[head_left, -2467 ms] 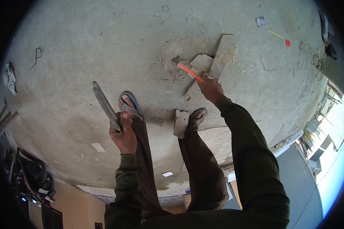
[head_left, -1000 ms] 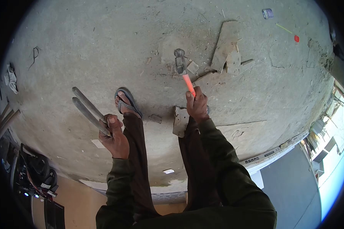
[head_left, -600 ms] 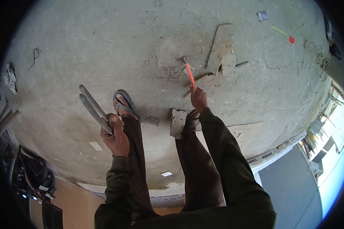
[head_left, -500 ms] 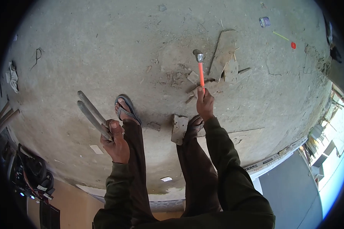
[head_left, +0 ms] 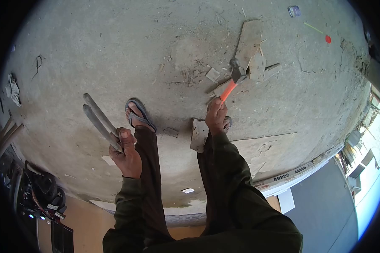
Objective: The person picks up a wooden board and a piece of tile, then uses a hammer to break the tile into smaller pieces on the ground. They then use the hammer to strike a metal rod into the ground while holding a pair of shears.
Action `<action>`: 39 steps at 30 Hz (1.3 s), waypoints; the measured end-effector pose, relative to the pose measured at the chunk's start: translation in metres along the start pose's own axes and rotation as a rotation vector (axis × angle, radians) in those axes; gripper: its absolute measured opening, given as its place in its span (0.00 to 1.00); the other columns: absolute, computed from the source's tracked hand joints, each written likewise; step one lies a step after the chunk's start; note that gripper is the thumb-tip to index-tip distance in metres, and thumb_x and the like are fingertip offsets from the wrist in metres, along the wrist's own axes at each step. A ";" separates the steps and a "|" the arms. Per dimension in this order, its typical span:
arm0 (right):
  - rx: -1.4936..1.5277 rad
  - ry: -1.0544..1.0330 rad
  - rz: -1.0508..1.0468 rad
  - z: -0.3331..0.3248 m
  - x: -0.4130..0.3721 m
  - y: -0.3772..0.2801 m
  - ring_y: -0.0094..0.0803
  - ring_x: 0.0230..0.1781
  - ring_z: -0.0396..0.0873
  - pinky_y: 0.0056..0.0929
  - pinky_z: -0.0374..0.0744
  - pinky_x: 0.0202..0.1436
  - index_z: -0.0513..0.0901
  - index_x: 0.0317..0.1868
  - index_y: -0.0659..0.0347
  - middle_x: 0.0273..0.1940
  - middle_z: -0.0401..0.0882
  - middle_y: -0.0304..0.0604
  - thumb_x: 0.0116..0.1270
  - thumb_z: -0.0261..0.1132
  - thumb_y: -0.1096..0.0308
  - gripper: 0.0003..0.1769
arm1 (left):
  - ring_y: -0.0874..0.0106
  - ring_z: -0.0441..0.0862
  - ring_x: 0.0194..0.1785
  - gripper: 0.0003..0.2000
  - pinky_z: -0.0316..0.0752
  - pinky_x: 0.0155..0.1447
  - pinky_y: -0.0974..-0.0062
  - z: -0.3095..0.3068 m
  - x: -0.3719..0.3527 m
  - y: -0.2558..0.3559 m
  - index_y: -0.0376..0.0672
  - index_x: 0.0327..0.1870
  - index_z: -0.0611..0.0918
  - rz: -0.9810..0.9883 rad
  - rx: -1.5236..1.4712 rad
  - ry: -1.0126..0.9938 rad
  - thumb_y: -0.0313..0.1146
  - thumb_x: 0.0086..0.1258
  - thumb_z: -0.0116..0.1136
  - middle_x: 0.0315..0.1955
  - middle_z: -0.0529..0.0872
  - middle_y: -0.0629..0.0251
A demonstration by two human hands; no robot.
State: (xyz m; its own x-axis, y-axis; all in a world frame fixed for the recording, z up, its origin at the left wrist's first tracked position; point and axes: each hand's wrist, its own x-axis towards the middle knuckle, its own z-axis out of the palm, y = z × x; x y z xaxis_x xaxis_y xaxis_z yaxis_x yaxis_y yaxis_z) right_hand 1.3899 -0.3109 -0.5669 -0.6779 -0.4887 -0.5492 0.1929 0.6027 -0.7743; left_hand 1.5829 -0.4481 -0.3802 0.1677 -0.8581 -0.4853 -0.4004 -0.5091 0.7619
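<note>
My right hand (head_left: 216, 114) is wrapped round the orange handle of a hammer (head_left: 229, 89), its grey metal head tilted up to the right over the wood scraps. Two long grey bars (head_left: 100, 116), side by side and slightly spread at their far ends, stick out up and left from my closed left hand (head_left: 126, 152). Their near ends are hidden in the palm. A small worn block (head_left: 199, 135) with holes in it is by my right foot, just left of and below the right hand.
Broken flat boards (head_left: 248, 44) and splinters lie on the concrete floor (head_left: 114, 55) ahead. My sandalled left foot (head_left: 138, 114) is between the hands. Dark machinery with cables (head_left: 40, 189) stands at lower left. A flat sheet (head_left: 266, 152) lies at right, near a long carton (head_left: 291, 175).
My right hand has moved left and turned, so the hammer head now leans to the right and looks closer. The left hand keeps its grip on the bars, nearly still.
</note>
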 end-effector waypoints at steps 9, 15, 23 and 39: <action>0.227 0.096 0.179 -0.022 0.002 -0.034 0.26 0.19 0.65 0.31 0.66 0.24 0.68 0.26 0.65 0.17 0.63 0.39 0.72 0.50 0.50 0.25 | 0.86 0.58 0.20 0.17 0.50 0.24 0.84 0.004 -0.006 -0.001 0.43 0.32 0.74 -0.051 0.004 -0.014 0.50 0.70 0.52 0.17 0.65 0.76; -0.293 0.231 0.074 -0.031 0.025 -0.042 0.39 0.20 0.69 0.37 0.68 0.26 0.69 0.31 0.66 0.21 0.71 0.50 0.71 0.53 0.55 0.20 | 0.86 0.58 0.21 0.17 0.51 0.24 0.84 0.005 -0.004 -0.002 0.43 0.33 0.73 -0.023 0.000 -0.039 0.50 0.70 0.52 0.18 0.65 0.76; -0.540 0.053 0.036 -0.024 0.025 -0.059 0.62 0.30 0.74 0.51 0.71 0.35 0.70 0.34 0.67 0.28 0.76 0.62 0.66 0.56 0.57 0.18 | 0.86 0.59 0.23 0.16 0.51 0.25 0.85 0.002 0.003 -0.005 0.42 0.33 0.74 -0.009 -0.079 -0.021 0.48 0.70 0.54 0.19 0.66 0.77; -0.413 -0.120 0.219 -0.005 0.007 -0.042 0.49 0.19 0.73 0.47 0.70 0.27 0.68 0.39 0.68 0.17 0.69 0.53 0.67 0.55 0.57 0.18 | 0.85 0.61 0.25 0.16 0.53 0.27 0.84 -0.014 0.012 0.005 0.41 0.33 0.75 -0.092 -0.112 -0.031 0.48 0.69 0.56 0.21 0.68 0.75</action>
State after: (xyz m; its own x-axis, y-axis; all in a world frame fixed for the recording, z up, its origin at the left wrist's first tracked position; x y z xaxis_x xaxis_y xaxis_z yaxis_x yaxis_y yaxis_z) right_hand 1.3740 -0.3365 -0.5368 -0.5618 -0.3771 -0.7363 0.0076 0.8877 -0.4605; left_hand 1.5955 -0.4616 -0.3764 0.1708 -0.8057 -0.5672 -0.2813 -0.5915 0.7556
